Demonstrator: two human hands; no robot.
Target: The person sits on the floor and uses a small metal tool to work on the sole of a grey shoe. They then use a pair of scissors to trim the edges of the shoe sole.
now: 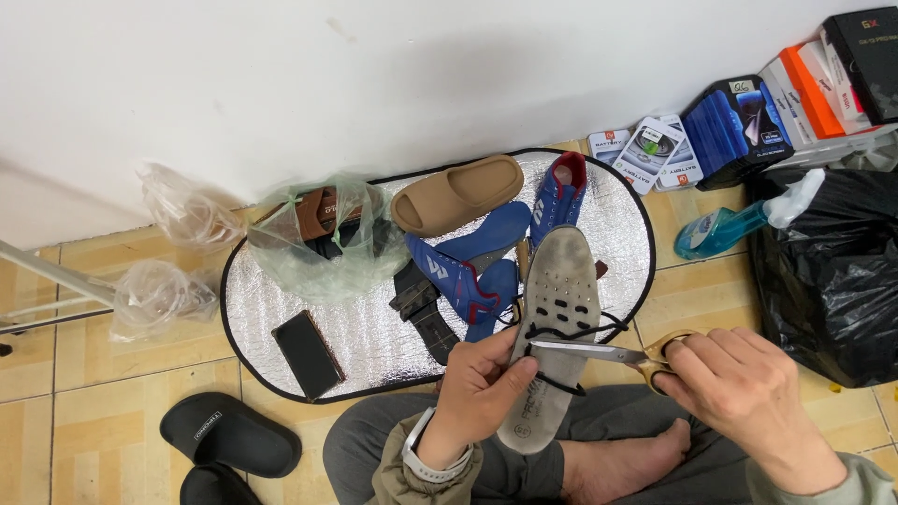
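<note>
Left hand [482, 379]: clamped on the near half of the grey insole [552, 327], thumb on the upper face, fingers wrapped behind its left edge.
Right hand [739, 393]: fingers through the gold handles of the scissors [599, 353], gripping them; blades reach left across the insole.
Insole position: held in the air above the person's lap, heel end near, toe end far, over the near edge of the silver mat [374, 337].
Black lace [571, 332]: loops across the insole's middle, right where the blades lie; whether the blades touch it cannot be told.
Handling, as a judgement: the insole looks light, thin and bendy, with a worn, matte top that should not slip; it would flex if held only at 1 end, so a hold near the middle, close to the blades, keeps it steady.
On the mat: 1 tan slide [456, 194], blue shoe parts [482, 262], a black phone [308, 353], a bagged brown item [323, 229].
Near left: 2 black slides [229, 435] on the tile floor.
Far right: blue spray bottle [725, 229], black bag [828, 271], stacked boxes [748, 117].
</note>
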